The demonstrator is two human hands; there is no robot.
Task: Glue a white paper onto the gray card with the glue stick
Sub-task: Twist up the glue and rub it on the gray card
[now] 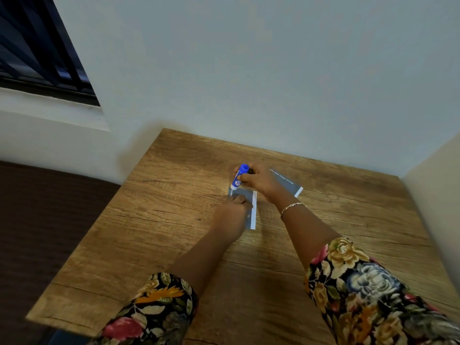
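A gray card [242,194] with a white strip along its right edge lies flat on the wooden table [174,220]. My left hand [232,210] presses down on the card, fingers curled on its surface. My right hand [258,180] grips a blue and white glue stick [238,179], held tilted with its lower tip touching the far end of the card. Behind my right hand lies a second gray card [288,183] with white print and a white end strip. Much of the near card is hidden under my left hand.
A pale wall runs along the table's far edge, and a lighter panel [438,195] stands at the right side. A dark window [37,51] is at upper left. Dark floor [49,220] lies left of the table.
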